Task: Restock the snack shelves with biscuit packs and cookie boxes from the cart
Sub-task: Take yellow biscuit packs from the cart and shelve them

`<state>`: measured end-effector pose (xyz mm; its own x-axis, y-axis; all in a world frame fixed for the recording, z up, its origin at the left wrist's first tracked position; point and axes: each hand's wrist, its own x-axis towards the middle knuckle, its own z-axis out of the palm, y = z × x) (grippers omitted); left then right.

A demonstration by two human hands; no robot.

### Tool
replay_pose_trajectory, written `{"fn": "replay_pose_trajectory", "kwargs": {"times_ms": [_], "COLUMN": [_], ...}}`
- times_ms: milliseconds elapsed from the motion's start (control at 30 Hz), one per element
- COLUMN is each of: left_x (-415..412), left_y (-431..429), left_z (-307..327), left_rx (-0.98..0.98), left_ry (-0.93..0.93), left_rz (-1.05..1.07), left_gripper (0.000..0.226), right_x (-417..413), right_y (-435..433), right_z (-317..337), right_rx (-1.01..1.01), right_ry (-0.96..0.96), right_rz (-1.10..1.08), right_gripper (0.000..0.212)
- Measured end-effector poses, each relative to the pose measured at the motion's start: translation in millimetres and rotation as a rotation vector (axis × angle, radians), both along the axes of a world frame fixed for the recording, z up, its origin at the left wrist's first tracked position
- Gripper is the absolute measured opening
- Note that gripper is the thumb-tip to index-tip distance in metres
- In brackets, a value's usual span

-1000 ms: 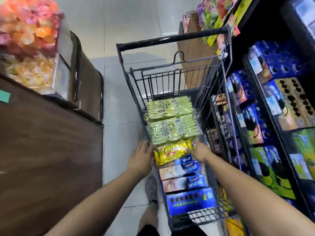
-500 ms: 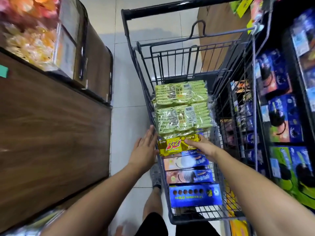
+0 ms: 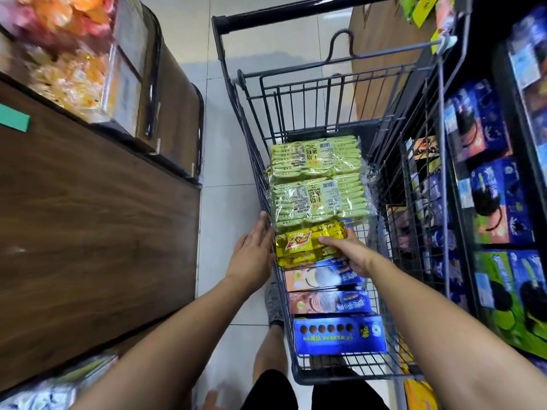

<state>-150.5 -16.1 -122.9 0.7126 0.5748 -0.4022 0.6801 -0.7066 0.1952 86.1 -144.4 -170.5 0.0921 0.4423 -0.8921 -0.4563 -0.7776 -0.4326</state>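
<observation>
A dark wire cart [image 3: 251, 149] stands in the aisle before me. Inside lie two green biscuit packs [image 3: 316, 179], a gold biscuit pack [image 3: 305, 242] and three cookie boxes: two blue-and-orange ones [image 3: 322, 276] and a blue one [image 3: 337, 335] nearest me. My right hand [image 3: 352, 251] grips the right end of the gold pack, thumb on top, the pack slightly lifted. My left hand [image 3: 254, 253] has straight fingers beside the cart's left rim, next to the pack's left end. The snack shelves [image 3: 488, 179] on the right hold blue and green cookie boxes.
A brown wooden counter [image 3: 88, 232] runs along the left, with clear bins of orange and pink sweets [image 3: 68, 54] on top. Grey tiled floor [image 3: 225, 202] lies between counter and cart. My legs and one shoe [image 3: 273, 306] show below the cart.
My right hand has closed round the gold pack and raised it a little. My left hand moved up to the cart's left rim. The view has come closer to the cart.
</observation>
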Motion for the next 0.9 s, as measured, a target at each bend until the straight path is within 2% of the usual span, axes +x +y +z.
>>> {"fn": "replay_pose_trajectory", "kwargs": {"times_ms": [67, 167, 200, 333, 500, 667, 767, 900], "left_x": [0.2, 4.5, 8.0, 32.3, 72.6, 100.0, 106.7, 101.5], "left_y": [-1.7, -5.5, -7.0, -13.1, -22.6, -38.8, -60.0, -118.6], "left_z": [5.3, 23.1, 31.2, 67.3, 106.5, 135.7, 149.5, 170.0], "left_rx": [0.018, 0.094, 0.11, -0.004, -0.132, -0.248, -0.433, -1.07], "left_ry": [-0.01, -0.08, -0.078, 0.032, 0.073, -0.034, -0.118, -0.118], "left_rz": [0.001, -0.027, -0.031, 0.046, 0.057, 0.076, 0.116, 0.276], "left_gripper": [0.059, 0.026, 0.022, 0.034, 0.03, 0.037, 0.041, 0.059], "right_x": [-1.4, -0.3, 2.0, 16.5, 27.9, 8.4, -18.4, -66.3], "right_y": [-2.5, -13.1, -18.2, -41.2, -75.1, -130.7, -175.1, -233.5], "right_z": [2.7, 17.3, 25.9, 72.1, 130.6, 178.8, 198.4, 220.9], "right_rx": [-0.009, -0.018, -0.015, 0.011, 0.083, 0.133, 0.132, 0.166], "right_ry": [-0.005, -0.053, -0.065, -0.168, -0.236, -0.328, -0.38, -0.379], "right_rz": [-0.016, -0.075, -0.097, -0.126, -0.306, -0.627, -0.817, -1.027], "right_gripper": [0.138, 0.115, 0.11, 0.103, 0.097, 0.056, 0.055, 0.053]}}
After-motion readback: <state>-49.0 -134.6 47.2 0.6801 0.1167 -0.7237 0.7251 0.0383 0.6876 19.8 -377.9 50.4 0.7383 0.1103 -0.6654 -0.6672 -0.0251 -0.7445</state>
